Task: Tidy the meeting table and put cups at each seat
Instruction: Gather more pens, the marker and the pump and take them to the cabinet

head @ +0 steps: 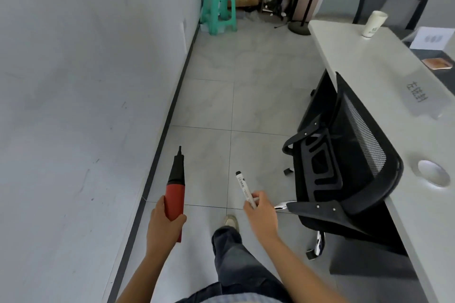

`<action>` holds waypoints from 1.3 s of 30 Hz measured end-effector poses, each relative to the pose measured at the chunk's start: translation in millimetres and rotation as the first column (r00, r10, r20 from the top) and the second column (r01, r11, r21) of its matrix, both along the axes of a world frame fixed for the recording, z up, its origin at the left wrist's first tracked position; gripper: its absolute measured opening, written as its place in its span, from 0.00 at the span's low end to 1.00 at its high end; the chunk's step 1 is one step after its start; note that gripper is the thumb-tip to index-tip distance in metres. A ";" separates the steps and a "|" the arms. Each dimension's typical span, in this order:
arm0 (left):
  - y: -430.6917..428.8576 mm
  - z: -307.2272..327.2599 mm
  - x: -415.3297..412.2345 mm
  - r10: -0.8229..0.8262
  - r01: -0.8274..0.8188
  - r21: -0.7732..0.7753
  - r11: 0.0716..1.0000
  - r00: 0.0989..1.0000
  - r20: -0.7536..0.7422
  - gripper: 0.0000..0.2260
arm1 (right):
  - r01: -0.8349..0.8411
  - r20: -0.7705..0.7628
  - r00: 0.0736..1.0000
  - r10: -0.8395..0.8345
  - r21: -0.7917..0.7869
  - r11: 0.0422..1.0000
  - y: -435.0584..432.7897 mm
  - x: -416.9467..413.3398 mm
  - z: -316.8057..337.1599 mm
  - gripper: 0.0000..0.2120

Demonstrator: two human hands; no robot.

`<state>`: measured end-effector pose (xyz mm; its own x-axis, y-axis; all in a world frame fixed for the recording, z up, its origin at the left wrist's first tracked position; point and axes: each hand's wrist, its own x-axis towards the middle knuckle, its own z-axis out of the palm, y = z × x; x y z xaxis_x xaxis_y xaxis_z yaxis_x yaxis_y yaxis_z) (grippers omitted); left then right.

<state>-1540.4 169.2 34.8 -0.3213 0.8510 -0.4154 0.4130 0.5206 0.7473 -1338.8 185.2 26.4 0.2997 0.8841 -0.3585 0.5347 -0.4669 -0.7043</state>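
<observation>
One camera, worn on head. Looks forward and down. Wide view, so straight lines bend near edges.

Floor [221, 106] fills middle and runs away to far corner with green stool [219, 7]. Wall [86, 81] fills left side. Table [369, 61] runs along right side, black chair [344, 167] beside it.

Person's own arms come in from bottom. Left hand [165, 224] gripping red pump [175, 194] and right hand [261, 216] gripping pen [245, 189] are closest, low in middle. Shoe [230, 220] straight below. Cup [374, 23] far off on table, top right.
</observation>
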 end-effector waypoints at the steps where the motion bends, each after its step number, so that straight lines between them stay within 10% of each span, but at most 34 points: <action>1: 11.7 -1.0 -2.2 0.017 -0.017 0.002 1.000 1.000 -0.011 0.28 | -0.012 -0.007 1.000 0.012 0.015 1.000 16.9 -2.1 -1.3 0.05; 39: 668.4 29.8 104.3 -0.009 -0.014 0.128 0.992 0.984 0.177 0.26 | 0.309 -0.095 0.948 -0.302 0.069 0.948 613.5 105.6 19.8 0.03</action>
<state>-1436.1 837.7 64.6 -0.2545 0.9003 -0.3530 0.2676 0.4164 0.8689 -1233.1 798.7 46.3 0.5328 0.7819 -0.3237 0.3137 -0.5377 -0.7826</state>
